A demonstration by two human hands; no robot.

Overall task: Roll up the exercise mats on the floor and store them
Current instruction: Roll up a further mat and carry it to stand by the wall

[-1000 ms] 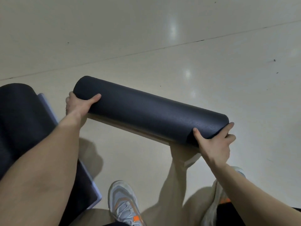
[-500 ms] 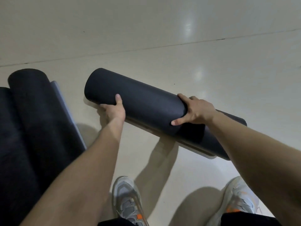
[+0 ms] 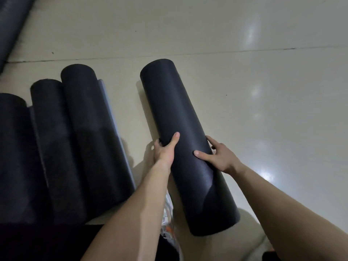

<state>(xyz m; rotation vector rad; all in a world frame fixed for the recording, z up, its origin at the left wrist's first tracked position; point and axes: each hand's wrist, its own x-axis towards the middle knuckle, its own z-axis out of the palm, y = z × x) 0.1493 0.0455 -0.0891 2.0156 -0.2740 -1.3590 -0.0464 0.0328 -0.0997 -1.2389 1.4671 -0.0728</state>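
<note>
A rolled black exercise mat (image 3: 177, 113) is held above the pale floor, pointing away from me and slightly left. My left hand (image 3: 164, 150) grips its left side near the middle, thumb on top and fingers underneath. My right hand (image 3: 218, 155) holds the right side, thumb across the top and fingers curled round the far side. The mat's near end hangs over my legs.
Three rolled black mats (image 3: 88, 132) lie side by side on the floor to the left, one with a grey underside edge showing. Another dark mat (image 3: 11, 25) lies at the top left corner. My shoe (image 3: 168, 219) shows between my arms. Glossy tile floor (image 3: 263, 91) stretches to the right.
The held roll has swung from lying crosswise to pointing away from me. Both hands have shifted toward its middle. The view has turned left, bringing more stored rolls into sight.
</note>
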